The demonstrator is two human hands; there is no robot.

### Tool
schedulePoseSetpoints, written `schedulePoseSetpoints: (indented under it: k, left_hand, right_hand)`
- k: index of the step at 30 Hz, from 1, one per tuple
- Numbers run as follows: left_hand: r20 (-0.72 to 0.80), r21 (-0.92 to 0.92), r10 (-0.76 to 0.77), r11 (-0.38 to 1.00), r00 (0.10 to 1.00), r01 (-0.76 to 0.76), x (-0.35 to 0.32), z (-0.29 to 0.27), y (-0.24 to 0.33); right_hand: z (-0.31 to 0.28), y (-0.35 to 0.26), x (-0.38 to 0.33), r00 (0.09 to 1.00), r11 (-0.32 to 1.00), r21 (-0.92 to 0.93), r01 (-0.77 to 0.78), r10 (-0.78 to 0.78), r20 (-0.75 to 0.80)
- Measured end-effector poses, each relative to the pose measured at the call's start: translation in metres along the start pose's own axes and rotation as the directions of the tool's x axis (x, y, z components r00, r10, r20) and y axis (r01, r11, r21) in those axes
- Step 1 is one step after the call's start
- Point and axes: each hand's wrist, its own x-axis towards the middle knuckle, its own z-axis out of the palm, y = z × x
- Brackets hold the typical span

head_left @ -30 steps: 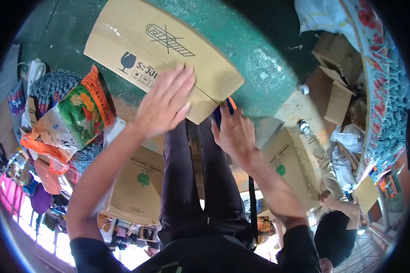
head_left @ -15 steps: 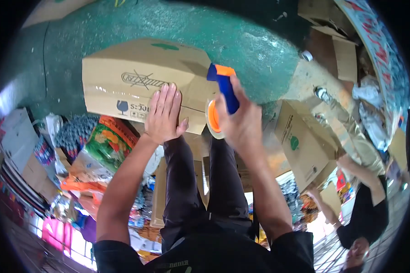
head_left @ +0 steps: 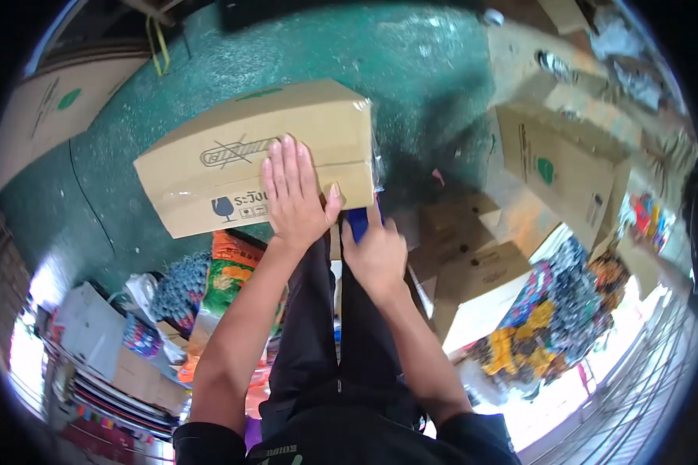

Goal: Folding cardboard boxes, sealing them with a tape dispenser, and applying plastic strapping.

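In front of you, a scuffed green-painted floor (head_left: 287, 50) is stretching toward the top of your view, and a thin dark cable (head_left: 81, 186) is curving across it at your left. Farther up that side, a large tan cardboard carton with a green mark (head_left: 32, 128) is sitting near a narrow yellow strap (head_left: 160, 50). Nearer you, a glossy orange-and-green plastic sack (head_left: 226, 271) is lying beside a blue-grey looped bundle (head_left: 180, 288) and a crumpled white plastic bag (head_left: 141, 291). On your right, a brown cardboard box (head_left: 485, 267) is standing near a tan carton with a green emblem (head_left: 568, 180), and a blue-grey and yellow looped heap (head_left: 570, 314) is lying below them.
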Motion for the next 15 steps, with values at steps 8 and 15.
schedulePoseSetpoints:
  k: [8, 15]
  left_hand:
    - [-0.027, -0.272, 0.122, 0.954, 0.992, -0.124, 0.049, -0.026, -0.01]
    - [0.344, -0.39, 0.299, 0.908, 0.89, -0.155, 0.13, -0.017, 0.01]
  right_hand:
    - [0.035, 0.05, -0.03, 0.944, 0.659, 0.712, -0.244, 0.328, 0.019]
    - [0.052, 0.09, -0.037, 0.806, 0.492, 0.777, -0.393, 0.591, 0.033]
